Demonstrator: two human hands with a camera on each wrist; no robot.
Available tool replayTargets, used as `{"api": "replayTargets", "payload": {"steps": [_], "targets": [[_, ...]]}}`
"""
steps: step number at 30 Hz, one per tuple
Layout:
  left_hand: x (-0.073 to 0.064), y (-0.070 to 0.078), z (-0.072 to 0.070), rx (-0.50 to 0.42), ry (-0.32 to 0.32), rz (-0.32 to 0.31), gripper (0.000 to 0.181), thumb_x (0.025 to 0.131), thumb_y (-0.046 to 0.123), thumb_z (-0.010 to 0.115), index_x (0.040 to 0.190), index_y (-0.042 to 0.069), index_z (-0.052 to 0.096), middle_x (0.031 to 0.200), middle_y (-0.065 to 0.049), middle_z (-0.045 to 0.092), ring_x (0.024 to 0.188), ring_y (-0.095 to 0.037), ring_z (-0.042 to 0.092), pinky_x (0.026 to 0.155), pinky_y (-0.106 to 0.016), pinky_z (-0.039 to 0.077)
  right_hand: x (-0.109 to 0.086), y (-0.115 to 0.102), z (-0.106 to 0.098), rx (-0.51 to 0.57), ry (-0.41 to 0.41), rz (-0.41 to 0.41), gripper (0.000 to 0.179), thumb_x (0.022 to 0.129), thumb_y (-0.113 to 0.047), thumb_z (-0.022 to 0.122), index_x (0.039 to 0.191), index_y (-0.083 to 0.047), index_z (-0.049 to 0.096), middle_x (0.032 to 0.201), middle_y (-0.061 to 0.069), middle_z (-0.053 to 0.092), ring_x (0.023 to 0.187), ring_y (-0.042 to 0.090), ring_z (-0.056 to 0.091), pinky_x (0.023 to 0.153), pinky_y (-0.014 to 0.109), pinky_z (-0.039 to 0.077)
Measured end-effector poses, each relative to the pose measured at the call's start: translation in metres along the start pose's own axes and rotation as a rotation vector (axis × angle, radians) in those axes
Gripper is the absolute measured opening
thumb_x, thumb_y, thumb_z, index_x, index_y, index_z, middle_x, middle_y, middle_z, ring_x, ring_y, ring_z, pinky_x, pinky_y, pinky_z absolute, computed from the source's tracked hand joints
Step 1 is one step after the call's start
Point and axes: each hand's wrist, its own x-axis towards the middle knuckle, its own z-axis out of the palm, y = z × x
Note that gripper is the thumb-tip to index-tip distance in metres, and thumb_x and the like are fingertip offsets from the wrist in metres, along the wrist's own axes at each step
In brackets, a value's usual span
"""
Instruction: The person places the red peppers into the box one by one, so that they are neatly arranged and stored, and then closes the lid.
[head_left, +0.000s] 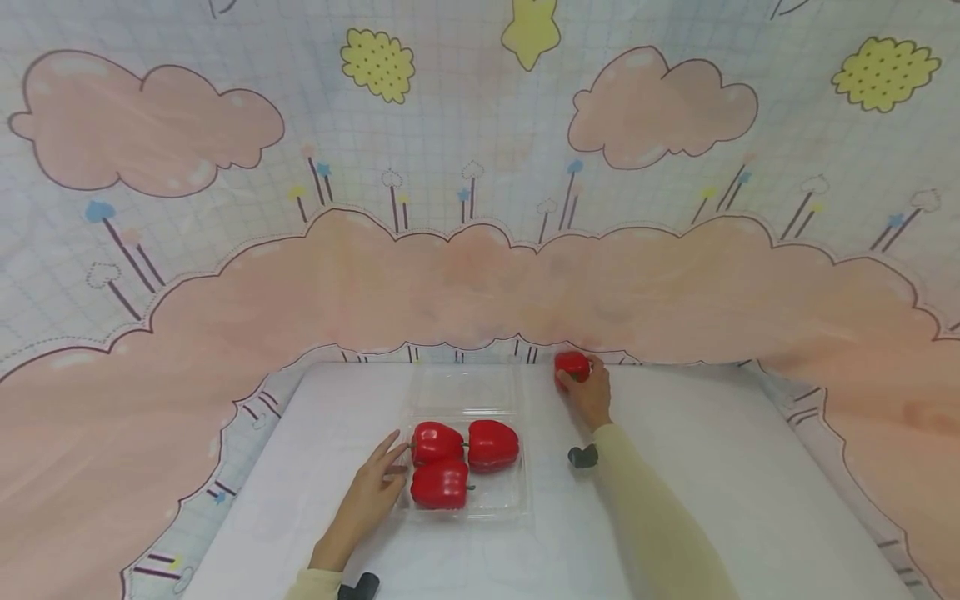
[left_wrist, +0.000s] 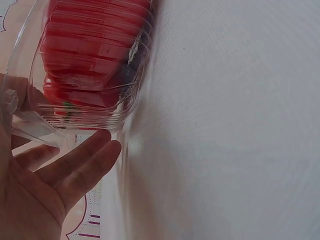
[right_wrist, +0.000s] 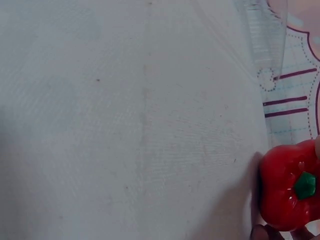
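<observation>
Three glossy red bell peppers (head_left: 492,446) lie in a clear plastic clamshell box (head_left: 495,497), two across the back and one at the front left. Fingers spread, my left hand (head_left: 372,490) rests against the box's left side. In the left wrist view, the fingertips (left_wrist: 111,150) are right at the ribbed wall, and the red peppers show through the plastic. Farther back, to the right of the box, my right hand (head_left: 592,392) grips another red bell pepper (head_left: 572,363) at the table's far edge. Its green stem end (right_wrist: 305,185) shows in the right wrist view.
The box's transparent lid (head_left: 465,389) lies folded back behind it. A white cloth covers the table (head_left: 697,467). Behind the far edge hangs a curtain (head_left: 480,283) printed with clouds and stars. A black wrist device (head_left: 582,456) sits at my right cuff.
</observation>
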Motion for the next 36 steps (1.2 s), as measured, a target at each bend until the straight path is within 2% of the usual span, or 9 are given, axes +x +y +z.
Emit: {"api": "replayTargets", "payload": {"steps": [10, 22, 36], "targets": [[0.001, 0.000, 0.000, 0.007, -0.002, 0.023, 0.052, 0.090, 0.001, 0.060, 0.141, 0.005, 0.051, 0.156, -0.012, 0.038, 0.110, -0.028, 0.068, 0.087, -0.038, 0.060, -0.002, 0.000, -0.005, 0.020, -0.025, 0.014, 0.078, 0.091, -0.027, 0.068, 0.151, -0.010, 0.022, 0.155, 0.017, 0.035, 0.143, 0.037, 0.032, 0.117, 0.053, 0.036], [0.000, 0.000, -0.001, 0.031, 0.004, 0.009, 0.052, 0.091, 0.005, 0.061, 0.142, 0.006, 0.051, 0.156, -0.011, 0.039, 0.110, -0.027, 0.068, 0.088, -0.038, 0.060, -0.010, -0.007, -0.006, 0.066, -0.019, 0.019, 0.083, 0.085, -0.023, 0.075, 0.150, -0.014, 0.024, 0.153, 0.014, 0.035, 0.140, 0.036, 0.034, 0.112, 0.050, 0.043], [-0.001, 0.000, 0.002, 0.044, 0.018, 0.016, 0.052, 0.090, 0.005, 0.062, 0.141, 0.005, 0.051, 0.156, -0.011, 0.039, 0.109, -0.027, 0.069, 0.087, -0.039, 0.060, -0.026, -0.014, -0.015, 0.057, -0.037, -0.053, 0.082, 0.086, -0.022, 0.073, 0.153, -0.017, 0.025, 0.155, 0.012, 0.034, 0.143, 0.036, 0.031, 0.110, 0.054, 0.044]]}}
